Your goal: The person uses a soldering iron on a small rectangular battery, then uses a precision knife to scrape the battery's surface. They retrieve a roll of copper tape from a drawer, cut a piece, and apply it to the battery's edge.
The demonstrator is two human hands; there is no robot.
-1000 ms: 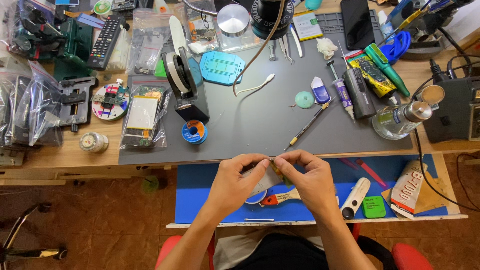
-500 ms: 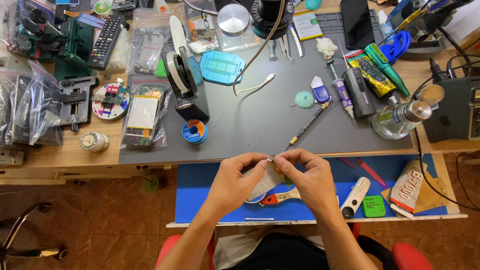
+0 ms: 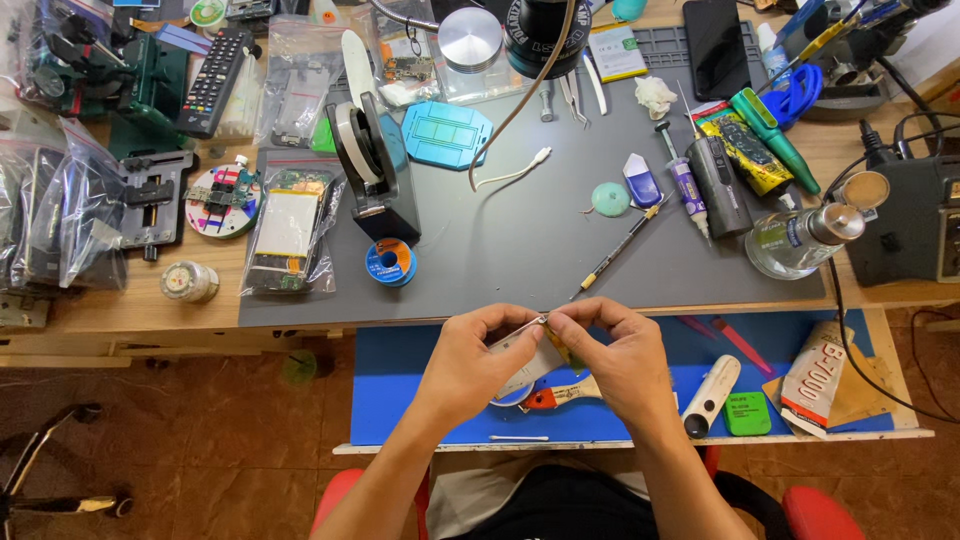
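Grey mat [image 3: 520, 240] covers the messy desk [image 3: 120, 320]. Low in the middle of the frame, the left hand [image 3: 478, 355] and right hand [image 3: 618, 352] meet, fingers pinched shut on a small flat silver part [image 3: 528, 345]. Clear bags [image 3: 290, 225] lie at the left. A blue solder spool [image 3: 390, 262] sits mid-mat, a yellow-black packet [image 3: 745, 150] upper right, and a small green box [image 3: 747, 413] lower right.

Left hand [image 3: 478, 358]: bare, no glove, no ring or watch in sight.
Right hand [image 3: 618, 358]: bare too, wrist plain.
Forearms: uncovered, no sleeves reaching them.
Top: dark, black at the chest.
Lap: pale cloth showing below the dark top.
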